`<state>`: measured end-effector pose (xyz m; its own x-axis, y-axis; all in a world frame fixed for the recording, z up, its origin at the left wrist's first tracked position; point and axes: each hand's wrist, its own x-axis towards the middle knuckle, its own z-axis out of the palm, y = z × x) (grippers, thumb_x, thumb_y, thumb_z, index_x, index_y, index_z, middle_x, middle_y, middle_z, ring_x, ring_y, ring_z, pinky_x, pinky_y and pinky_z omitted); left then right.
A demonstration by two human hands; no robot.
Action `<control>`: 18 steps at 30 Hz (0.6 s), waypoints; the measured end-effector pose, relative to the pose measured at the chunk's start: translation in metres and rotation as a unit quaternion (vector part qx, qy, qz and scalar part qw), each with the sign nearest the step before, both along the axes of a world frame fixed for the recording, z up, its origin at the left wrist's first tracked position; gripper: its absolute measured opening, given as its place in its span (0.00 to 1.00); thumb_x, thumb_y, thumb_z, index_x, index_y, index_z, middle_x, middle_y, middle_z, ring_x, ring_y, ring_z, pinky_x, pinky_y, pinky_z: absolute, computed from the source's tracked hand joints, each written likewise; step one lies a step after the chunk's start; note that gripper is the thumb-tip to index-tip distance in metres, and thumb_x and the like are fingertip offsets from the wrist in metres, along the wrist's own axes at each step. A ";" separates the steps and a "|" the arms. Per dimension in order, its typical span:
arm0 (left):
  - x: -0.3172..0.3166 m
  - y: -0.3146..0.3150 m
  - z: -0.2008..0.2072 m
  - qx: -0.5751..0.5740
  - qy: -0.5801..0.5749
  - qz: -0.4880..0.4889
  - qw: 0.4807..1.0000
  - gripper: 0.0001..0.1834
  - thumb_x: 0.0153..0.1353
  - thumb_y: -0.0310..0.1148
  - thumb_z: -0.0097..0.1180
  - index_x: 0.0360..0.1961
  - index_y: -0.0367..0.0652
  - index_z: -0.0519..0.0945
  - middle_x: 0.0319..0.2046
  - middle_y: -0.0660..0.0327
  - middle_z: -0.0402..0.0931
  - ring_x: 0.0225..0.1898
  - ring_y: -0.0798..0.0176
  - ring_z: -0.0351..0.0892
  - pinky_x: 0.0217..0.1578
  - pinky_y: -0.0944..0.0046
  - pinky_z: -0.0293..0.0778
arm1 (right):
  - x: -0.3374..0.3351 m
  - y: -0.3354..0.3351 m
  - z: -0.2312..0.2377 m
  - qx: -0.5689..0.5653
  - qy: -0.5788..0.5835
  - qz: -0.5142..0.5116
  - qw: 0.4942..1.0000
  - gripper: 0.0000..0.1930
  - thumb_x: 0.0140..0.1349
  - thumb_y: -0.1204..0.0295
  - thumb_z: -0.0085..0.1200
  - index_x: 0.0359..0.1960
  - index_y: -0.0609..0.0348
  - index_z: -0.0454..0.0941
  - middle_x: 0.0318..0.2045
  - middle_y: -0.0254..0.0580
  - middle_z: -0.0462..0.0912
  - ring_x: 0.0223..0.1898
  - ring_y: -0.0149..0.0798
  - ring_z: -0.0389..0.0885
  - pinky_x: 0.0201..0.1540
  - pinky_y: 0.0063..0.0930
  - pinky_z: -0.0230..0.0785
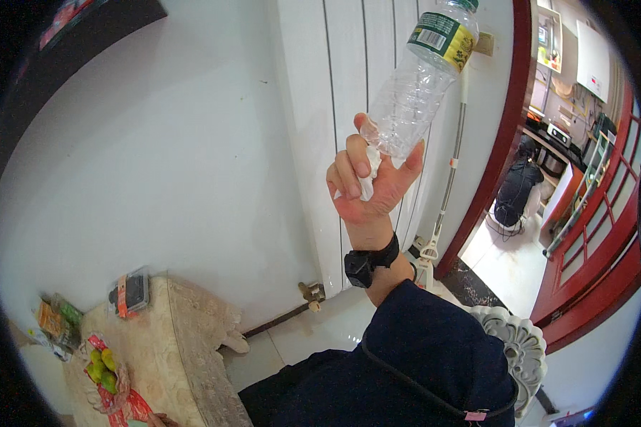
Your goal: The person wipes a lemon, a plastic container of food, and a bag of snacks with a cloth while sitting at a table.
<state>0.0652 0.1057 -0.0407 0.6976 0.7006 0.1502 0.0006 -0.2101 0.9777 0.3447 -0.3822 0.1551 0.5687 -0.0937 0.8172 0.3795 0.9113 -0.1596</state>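
One right hand (383, 186) pinches the bottle (420, 85) at its base, other fingers folded over tissue (367, 179), before the radiator (347, 71). Probably it is light and dents easily; better hold its middle gently. Left hand (164, 420), radiator's lower left: grip I cannot tell.

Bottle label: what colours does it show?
The label is dark green and yellow with a white barcode patch, seen best in the head view.
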 end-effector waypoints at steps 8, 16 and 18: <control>0.006 -0.007 -0.001 0.059 -0.004 0.039 0.998 0.27 0.73 0.50 0.47 0.22 0.40 0.73 0.13 0.69 0.62 0.13 0.75 0.56 0.14 0.72 0.52 | 0.002 -0.009 -0.005 0.003 -0.011 -0.002 1.000 0.46 0.59 0.28 0.34 0.56 0.62 0.72 0.17 0.31 0.69 0.10 0.32 0.65 0.15 0.29 0.60; 0.000 -0.021 0.013 0.042 0.025 0.047 0.998 0.27 0.72 0.51 0.48 0.22 0.41 0.73 0.14 0.69 0.63 0.14 0.75 0.56 0.14 0.72 0.53 | 0.009 -0.013 -0.008 0.004 -0.034 0.002 0.999 0.50 0.58 0.26 0.36 0.59 0.67 0.68 0.19 0.31 0.71 0.11 0.31 0.67 0.17 0.30 0.63; 0.003 -0.019 0.009 0.036 0.011 0.033 0.999 0.26 0.72 0.51 0.48 0.23 0.41 0.73 0.15 0.69 0.63 0.14 0.75 0.57 0.14 0.72 0.53 | 0.008 -0.012 -0.010 -0.004 -0.031 -0.002 1.000 0.50 0.59 0.26 0.36 0.59 0.67 0.68 0.19 0.31 0.70 0.11 0.31 0.67 0.17 0.30 0.63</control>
